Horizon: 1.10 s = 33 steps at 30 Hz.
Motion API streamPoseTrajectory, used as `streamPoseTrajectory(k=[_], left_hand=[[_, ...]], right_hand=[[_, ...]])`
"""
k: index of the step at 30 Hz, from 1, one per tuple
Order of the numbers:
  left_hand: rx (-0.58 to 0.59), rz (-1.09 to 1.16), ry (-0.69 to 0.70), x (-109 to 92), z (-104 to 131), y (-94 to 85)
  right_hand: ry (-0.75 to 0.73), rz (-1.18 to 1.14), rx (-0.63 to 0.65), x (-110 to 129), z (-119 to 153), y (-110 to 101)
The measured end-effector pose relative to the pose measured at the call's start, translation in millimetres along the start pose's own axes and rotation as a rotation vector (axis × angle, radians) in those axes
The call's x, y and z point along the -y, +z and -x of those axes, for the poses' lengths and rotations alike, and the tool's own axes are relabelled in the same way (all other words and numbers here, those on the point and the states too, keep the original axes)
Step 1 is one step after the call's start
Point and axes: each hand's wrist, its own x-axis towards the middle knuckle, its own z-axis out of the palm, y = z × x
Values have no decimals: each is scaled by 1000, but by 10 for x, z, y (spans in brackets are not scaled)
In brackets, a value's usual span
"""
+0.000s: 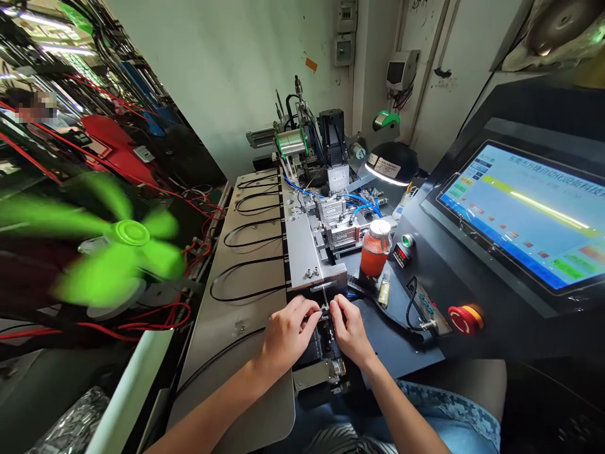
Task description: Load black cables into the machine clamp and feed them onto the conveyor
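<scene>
My left hand (pixel 290 331) is closed in a pinch at the near end of a metal rail fixture (pixel 305 249). A black cable (pixel 220 356) runs across the bench top into this hand, and its end is hidden by the fingers. Just to the right, my right hand (pixel 350 328) has thumb and finger pressed together over the same spot. Whatever it pinches is too small to make out. Between the two hands sits a small metal clamp block (pixel 325 311), partly covered by the fingertips. Several looped black cables (pixel 250 292) lie along the rail's left side, their ends at the rail.
Beyond the hands stands a machine with a solder wire spool (pixel 292 143) and a lit lamp (pixel 392 162). A red-filled bottle (pixel 375 249) and a small vial (pixel 384 290) stand at right. Further right are an emergency stop button (pixel 466 320) and touchscreen (pixel 529 208). A green fan (pixel 131 233) spins at left.
</scene>
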Motion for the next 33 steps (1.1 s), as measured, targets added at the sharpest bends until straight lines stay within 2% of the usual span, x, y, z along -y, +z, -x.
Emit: streamPoseTrajectory(k=[6,11,16,18,20,23,26,29,33], left_hand=[[-7,-149,337,86,75,-45],[-79,-377,498,53,67,-16],[-59,-498,600,-19,31,-36],[-56,-466,597,-5,25,-54],[-34,-356,533,37,28,-76],[25,-163,339,106,35,-117],[86,-143,195,133,27,-148],[149,-176,162,122,12,-158],[168,-182,160,107,3,-160]], right_hand=[[37,-60,12,-19,7,9],[63,-97,20,-26,13,17],[82,-106,29,-53,8,24],[80,-90,32,-64,5,-1],[71,-59,23,-59,7,-50],[25,10,-4,-13,25,-142],[-125,138,27,38,70,-207],[-219,225,65,50,128,-238],[-211,254,19,59,181,-283]])
